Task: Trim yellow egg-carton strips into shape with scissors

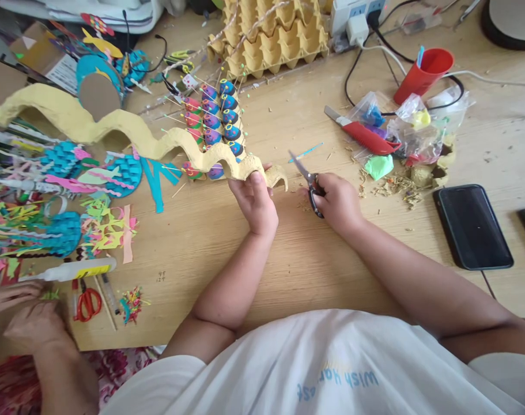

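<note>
A long wavy strip of egg carton (152,140) in pale yellow stretches from the far left to the middle of the view. My left hand (257,202) grips it close to its right end, fingers closed around it. Black-handled scissors (310,185) are in my right hand (340,199), their blades pointing up and left. A gap separates the blades from the strip's curled tip. Just behind the strip stand painted egg-carton rows (212,124) in red, purple and blue, stuck with pins.
Stacked egg trays (275,43) are at the back. To the right lie a red cutter knife (366,137), a red cup (424,75), clay bags and a phone (476,226). Paper crafts, a glue bottle (80,269) and red scissors (88,304) lie left, near another person's hands (35,323).
</note>
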{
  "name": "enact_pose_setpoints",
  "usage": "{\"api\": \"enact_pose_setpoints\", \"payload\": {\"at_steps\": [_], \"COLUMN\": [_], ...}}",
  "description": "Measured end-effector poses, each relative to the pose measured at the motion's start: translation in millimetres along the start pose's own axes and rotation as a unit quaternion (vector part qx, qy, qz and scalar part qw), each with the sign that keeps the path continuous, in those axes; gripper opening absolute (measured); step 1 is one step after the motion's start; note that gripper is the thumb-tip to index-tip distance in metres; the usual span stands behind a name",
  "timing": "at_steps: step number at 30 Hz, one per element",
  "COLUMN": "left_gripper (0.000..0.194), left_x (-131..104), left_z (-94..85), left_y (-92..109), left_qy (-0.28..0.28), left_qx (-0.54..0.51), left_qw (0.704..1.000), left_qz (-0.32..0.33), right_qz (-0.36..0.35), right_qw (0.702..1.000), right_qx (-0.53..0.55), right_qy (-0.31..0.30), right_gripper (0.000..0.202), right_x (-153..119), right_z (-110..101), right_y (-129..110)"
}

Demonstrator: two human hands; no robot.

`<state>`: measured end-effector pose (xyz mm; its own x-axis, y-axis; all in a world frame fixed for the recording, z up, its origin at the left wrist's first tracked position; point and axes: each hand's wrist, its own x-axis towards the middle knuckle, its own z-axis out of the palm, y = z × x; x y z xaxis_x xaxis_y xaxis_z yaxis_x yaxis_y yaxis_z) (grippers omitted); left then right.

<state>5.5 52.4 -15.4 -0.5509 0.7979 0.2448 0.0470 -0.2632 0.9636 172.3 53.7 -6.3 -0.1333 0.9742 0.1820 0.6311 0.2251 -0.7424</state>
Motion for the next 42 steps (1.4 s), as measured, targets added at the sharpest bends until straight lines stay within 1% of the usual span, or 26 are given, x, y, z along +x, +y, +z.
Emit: {"api": "enact_pose_setpoints", "payload": {"at_steps": [2, 4, 7, 11, 13, 16, 18, 22, 31, 37, 42], "left_gripper": [0.071, 0.071, 0.068, 0.066, 0.067, 0.066, 0.064, 0.062, 0.074, 0.079, 0.076], "left_x": [-0.2, -0.8, -2.2, -3.0, -2.4, -0.6, 0.6, 1.1, 3.6, 3.7, 5.4], "left_z": [0.0, -0.3, -1.2, -3.6, -4.7, -5.1, -4.6, -4.0, -3.2, -2.0, -3.0], "left_y": [1.1, 2.0, 2.1, 0.0, -1.8, -4.5, -5.7, -4.5, 4.3, 1.7, -2.7], "left_qy": [-0.007, -0.018, -0.038, -0.059, -0.063, -0.061, -0.057, -0.063, -0.064, -0.071, -0.075], "left_qx": [-0.001, -0.006, -0.006, -0.008, -0.004, 0.0, -0.014, -0.038, -0.011, -0.029, -0.04], "left_qw": [1.0, 1.0, 0.999, 0.998, 0.998, 0.998, 0.998, 0.997, 0.998, 0.997, 0.996], "left_qz": [0.008, 0.01, 0.006, 0.01, 0.011, 0.024, 0.037, 0.026, 0.007, -0.006, -0.003], "right_qz": [0.005, -0.016, -0.056, -0.082, -0.118, -0.183, -0.206, -0.213, -0.22, -0.219, -0.218], "right_qw": [0.997, 0.988, 0.981, 0.989, 0.99, 0.983, 0.978, 0.976, 0.971, 0.966, 0.962], "right_qx": [0.067, 0.132, 0.163, 0.105, 0.065, 0.013, -0.014, -0.048, -0.095, -0.135, -0.161], "right_qy": [0.048, 0.08, 0.088, 0.056, 0.034, 0.006, -0.005, -0.017, -0.001, 0.009, 0.025], "right_gripper": [0.055, 0.054, 0.053, 0.049, 0.047, 0.047, 0.045, 0.038, 0.03, 0.031, 0.029], "right_x": [0.4, -0.2, -1.5, -1.1, -0.7, -1.6, -2.8, -4.4, -5.4, -6.2, -9.5], "right_z": [2.3, 4.0, 5.6, 6.4, 6.6, 6.4, 5.6, 3.3, 4.0, 3.1, 3.6], "right_y": [4.5, 7.3, 9.7, 12.7, 12.5, 8.4, 4.7, 1.0, 0.3, 0.0, -2.7]}}
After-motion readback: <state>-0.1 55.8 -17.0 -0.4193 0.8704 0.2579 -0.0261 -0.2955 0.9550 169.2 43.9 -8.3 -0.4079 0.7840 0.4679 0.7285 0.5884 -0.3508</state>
